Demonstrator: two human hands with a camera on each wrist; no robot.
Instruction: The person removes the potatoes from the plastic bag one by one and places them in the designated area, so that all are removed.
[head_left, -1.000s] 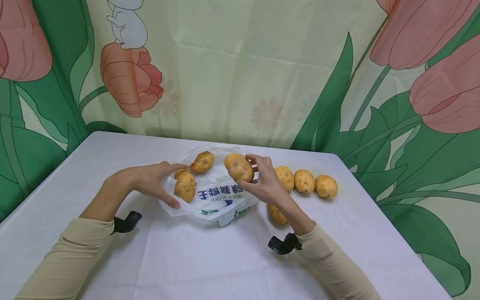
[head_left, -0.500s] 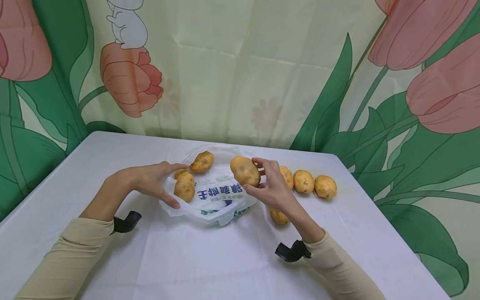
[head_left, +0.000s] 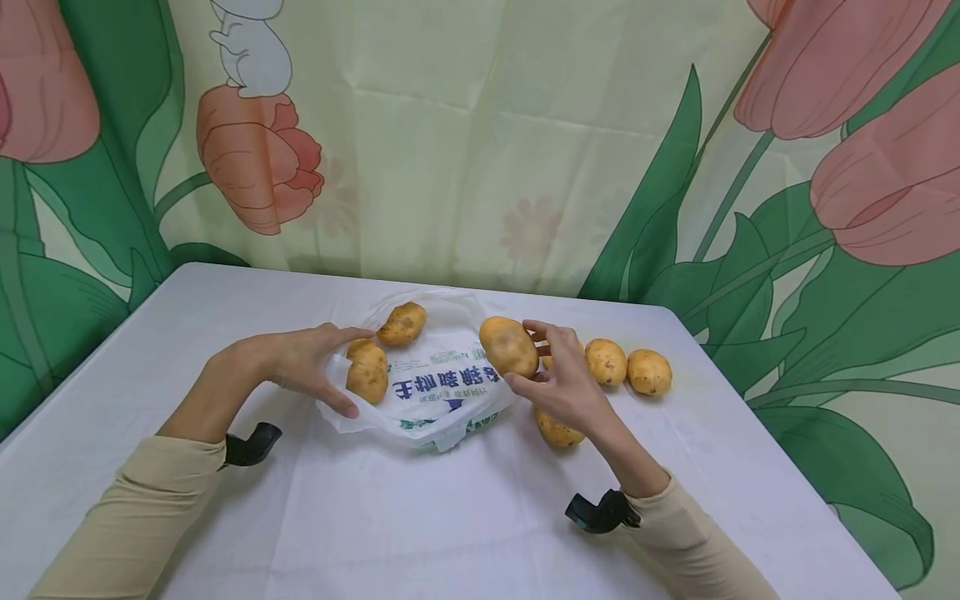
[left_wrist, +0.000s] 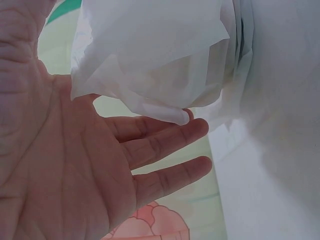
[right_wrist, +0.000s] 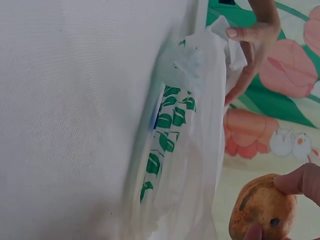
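In the head view my right hand point(head_left: 566, 379) pinches a potato point(head_left: 508, 347) between thumb and fingertips, raised above the right rim of a white plastic bag point(head_left: 435, 429). My left hand point(head_left: 315, 367) is spread at the bag's left rim, thumb and fingers apart. The left wrist view has its fingers nearly straight, with the bag's film point(left_wrist: 165, 65) draped over one fingertip. Two potatoes lie in the bag, one near the left hand point(head_left: 367, 372) and another farther back point(head_left: 402, 324). In the right wrist view, the held potato point(right_wrist: 263, 207) shows dark spots.
To the bag's right, potatoes point(head_left: 649, 372) lie in a row on the white-covered table point(head_left: 420, 533), the nearest partly behind my right hand. One more potato point(head_left: 558, 431) lies closer to me. A flower-printed curtain point(head_left: 450, 167) hangs behind the table.
My right hand has moved right with the potato, from over the bag's middle to over its right rim. My left hand stays at the bag's left rim.
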